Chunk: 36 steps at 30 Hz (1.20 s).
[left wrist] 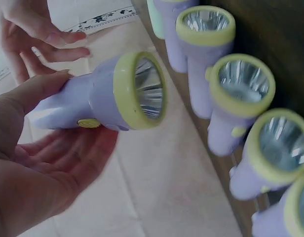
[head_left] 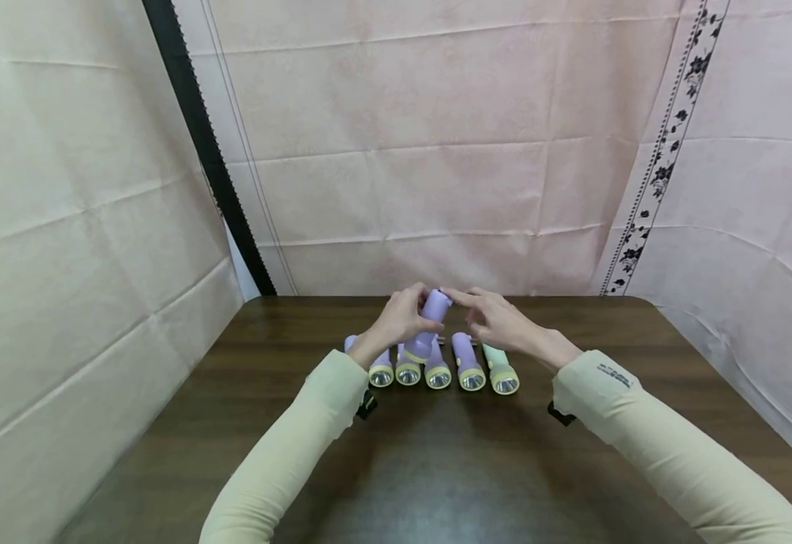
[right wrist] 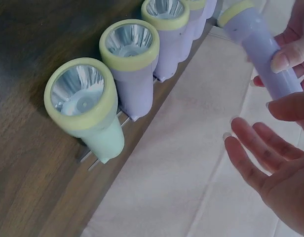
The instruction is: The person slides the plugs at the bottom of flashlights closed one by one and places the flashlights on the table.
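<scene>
My left hand point(head_left: 399, 319) grips a purple flashlight point(left wrist: 75, 98) by its body, above a row of similar flashlights. Its yellow-rimmed lens point(left wrist: 151, 89) faces toward me and down, and a ribbed yellow switch point(left wrist: 89, 123) shows on the side. At the tail end, an extended finger of my right hand point(head_left: 505, 323) touches or nearly touches the flashlight; contact is hard to tell. The other right fingers point(right wrist: 263, 148) are spread loosely and hold nothing. On the table stand several purple flashlights point(head_left: 465, 352) and one mint green flashlight point(right wrist: 107, 138) at the right end.
The brown wooden table point(head_left: 396, 461) runs up to a pale cloth backdrop point(head_left: 437, 181). Thin metal prongs point(right wrist: 94, 164) lie beside the mint flashlight's base. Cloth also hangs along the left and right sides.
</scene>
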Tool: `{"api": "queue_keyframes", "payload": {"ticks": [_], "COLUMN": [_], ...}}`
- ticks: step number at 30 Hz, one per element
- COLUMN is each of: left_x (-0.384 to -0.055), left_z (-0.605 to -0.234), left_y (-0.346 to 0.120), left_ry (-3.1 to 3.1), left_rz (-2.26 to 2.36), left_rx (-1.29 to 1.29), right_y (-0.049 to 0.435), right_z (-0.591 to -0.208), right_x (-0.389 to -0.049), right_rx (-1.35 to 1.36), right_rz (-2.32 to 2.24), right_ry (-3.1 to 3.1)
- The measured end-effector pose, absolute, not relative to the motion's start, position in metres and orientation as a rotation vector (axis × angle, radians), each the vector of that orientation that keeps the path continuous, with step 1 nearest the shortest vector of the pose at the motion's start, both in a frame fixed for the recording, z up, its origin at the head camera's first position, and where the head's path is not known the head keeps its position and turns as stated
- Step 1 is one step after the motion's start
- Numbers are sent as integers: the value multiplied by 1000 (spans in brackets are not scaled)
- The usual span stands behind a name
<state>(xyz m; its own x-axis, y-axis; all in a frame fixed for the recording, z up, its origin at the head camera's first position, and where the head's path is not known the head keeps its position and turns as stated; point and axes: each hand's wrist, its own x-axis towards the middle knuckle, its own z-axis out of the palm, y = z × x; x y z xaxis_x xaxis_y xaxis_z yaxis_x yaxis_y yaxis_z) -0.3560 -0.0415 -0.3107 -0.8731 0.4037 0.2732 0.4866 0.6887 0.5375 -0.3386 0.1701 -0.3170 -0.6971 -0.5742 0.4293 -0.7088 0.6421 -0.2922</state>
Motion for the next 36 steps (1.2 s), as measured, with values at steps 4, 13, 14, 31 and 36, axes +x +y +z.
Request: {"api": "queue_keyframes", "payload": {"ticks": [4,13,14,31,36], "left_x": [-353,-335,-333,-319,-321], "left_z": [-305,-320,-323,-362,-371], "left_y": [-47,-69,-71,-62,-64], "left_ry": [-2893,-3097,-3110,-3206,-3213], "left_rz": [-783,-629,-596,-398,-283], "left_rx": [-568,-429,-438,-412,-426], "right_y": [169,174,175,175,175], "right_z": [-317,-315,-315,-317,-321], "right_x": [-339,-345,-346,-350,-351], "right_rx": [973,883,878,819,816], "right_rz": [570,544,537,538,549], "right_ry": [-2606,-2699,-2711,-2814,-2832]}}
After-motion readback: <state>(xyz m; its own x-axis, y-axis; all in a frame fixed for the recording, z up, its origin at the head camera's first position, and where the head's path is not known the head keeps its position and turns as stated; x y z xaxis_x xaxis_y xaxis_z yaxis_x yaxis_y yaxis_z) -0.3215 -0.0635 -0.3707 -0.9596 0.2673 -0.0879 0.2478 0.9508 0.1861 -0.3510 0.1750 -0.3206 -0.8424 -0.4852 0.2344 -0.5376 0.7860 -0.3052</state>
